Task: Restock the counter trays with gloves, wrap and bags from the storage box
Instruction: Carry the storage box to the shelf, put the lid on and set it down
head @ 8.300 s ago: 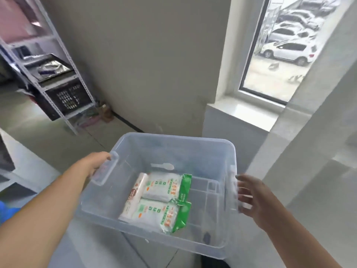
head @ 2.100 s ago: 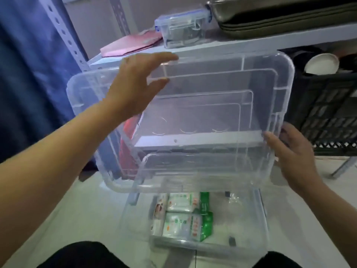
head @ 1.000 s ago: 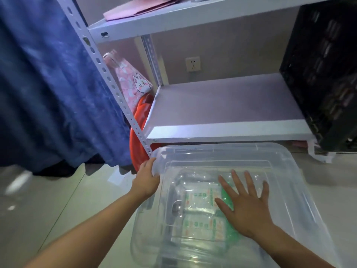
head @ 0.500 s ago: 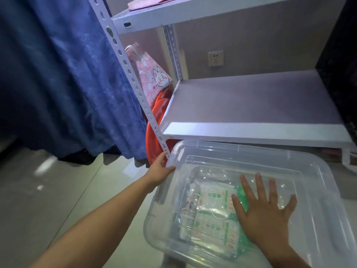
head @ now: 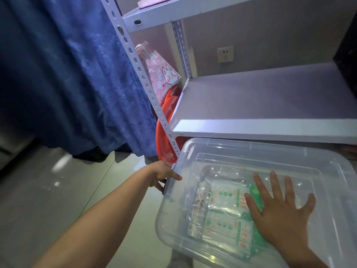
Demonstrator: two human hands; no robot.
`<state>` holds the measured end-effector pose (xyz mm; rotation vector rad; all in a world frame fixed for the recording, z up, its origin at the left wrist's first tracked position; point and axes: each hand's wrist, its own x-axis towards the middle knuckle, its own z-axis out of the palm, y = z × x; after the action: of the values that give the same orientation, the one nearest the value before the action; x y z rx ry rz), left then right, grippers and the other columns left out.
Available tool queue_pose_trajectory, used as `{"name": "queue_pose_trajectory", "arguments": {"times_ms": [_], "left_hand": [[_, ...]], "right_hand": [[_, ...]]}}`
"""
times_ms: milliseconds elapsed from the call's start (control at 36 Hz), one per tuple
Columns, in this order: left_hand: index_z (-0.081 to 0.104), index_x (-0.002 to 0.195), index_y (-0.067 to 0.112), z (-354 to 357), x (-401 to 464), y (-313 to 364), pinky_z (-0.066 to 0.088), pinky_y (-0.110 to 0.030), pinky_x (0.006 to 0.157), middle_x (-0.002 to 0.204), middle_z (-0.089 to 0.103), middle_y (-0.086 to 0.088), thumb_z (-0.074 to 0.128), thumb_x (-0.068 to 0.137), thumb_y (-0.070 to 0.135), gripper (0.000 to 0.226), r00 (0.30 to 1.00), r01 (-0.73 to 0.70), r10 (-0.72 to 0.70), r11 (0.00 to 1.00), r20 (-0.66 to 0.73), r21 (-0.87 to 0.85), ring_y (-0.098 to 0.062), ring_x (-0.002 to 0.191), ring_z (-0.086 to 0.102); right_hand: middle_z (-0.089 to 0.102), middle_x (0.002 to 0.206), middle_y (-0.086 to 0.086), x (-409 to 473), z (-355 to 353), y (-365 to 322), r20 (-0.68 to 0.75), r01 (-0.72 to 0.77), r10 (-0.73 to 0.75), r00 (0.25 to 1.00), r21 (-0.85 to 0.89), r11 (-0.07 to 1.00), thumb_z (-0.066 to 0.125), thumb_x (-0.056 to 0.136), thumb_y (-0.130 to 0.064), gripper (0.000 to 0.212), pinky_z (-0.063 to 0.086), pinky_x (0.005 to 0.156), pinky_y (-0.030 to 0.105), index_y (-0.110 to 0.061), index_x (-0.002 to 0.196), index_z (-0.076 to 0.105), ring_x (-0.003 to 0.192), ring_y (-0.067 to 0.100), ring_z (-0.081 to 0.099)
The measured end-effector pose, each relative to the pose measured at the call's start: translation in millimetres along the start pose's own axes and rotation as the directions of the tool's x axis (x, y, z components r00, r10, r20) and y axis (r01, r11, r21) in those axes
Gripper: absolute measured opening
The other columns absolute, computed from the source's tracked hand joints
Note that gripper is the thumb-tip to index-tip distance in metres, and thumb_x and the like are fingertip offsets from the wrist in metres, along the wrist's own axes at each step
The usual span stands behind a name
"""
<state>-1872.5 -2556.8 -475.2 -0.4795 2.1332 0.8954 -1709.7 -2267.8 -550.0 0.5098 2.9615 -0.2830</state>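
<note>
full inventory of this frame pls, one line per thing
storage box: 1, clear plastic, on floor before shelf
lid: 1, clear, on the box
packets: several, white and green, inside box
shelf rack: 1, white metal, behind box
curtain: 1, blue, left
pink bag: 1, cat print, beside rack post
red basin: 1, under bag
wall socket: 1, white, back wall
left hand: grips lid's left edge
right hand: flat, presses lid

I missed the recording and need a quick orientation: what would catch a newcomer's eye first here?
The clear storage box fills the lower right, its lid pressed by the flat right hand while the left hand holds its left edge. Green-and-white packets show through. A blue curtain hangs left, beside a white shelf.
</note>
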Motion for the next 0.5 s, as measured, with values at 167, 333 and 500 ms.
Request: {"name": "queue_pose_trajectory", "arguments": {"times_ms": [167,333,500], "left_hand": [[0.056,0.133,0.008,3.0,-6.4,5.0,0.062,-0.051,0.066,0.107,0.064,-0.009,0.085,0.076,0.016,0.065,0.999,0.009,-0.007,0.998,-0.036,0.058,-0.032,0.093,0.065],[0.060,0.128,0.002,7.9,-12.6,9.4,0.061,-0.055,0.071,0.112,0.067,-0.019,0.081,0.080,0.010,0.052,0.997,-0.026,0.033,0.995,-0.072,0.095,-0.039,0.096,0.068],[0.055,0.131,0.010,22.1,-20.7,10.8,0.060,-0.053,0.082,0.115,0.064,-0.014,0.073,0.087,0.009,0.047,0.976,-0.093,0.128,0.977,-0.176,0.193,-0.038,0.102,0.065]], "right_hand": [[-0.010,0.166,-0.006,-1.1,-2.5,-0.7,0.004,-0.005,0.005,1.000,-0.027,1.000,-0.023,0.075,-0.074,0.077,-0.008,0.113,0.065,-0.051,0.148,-0.019,0.153,0.026,-0.010],[-0.002,0.167,-0.005,-1.9,-4.0,-1.6,-0.008,-0.002,0.002,1.000,-0.017,1.000,-0.020,0.078,-0.075,0.078,-0.007,0.114,0.065,-0.050,0.151,-0.009,0.153,0.026,-0.004],[0.003,0.166,-0.004,-1.9,-2.0,-1.6,-0.024,-0.003,0.003,1.000,0.009,1.000,-0.010,0.083,-0.075,0.075,-0.010,0.113,0.065,-0.049,0.153,0.000,0.153,0.027,0.000]]}}
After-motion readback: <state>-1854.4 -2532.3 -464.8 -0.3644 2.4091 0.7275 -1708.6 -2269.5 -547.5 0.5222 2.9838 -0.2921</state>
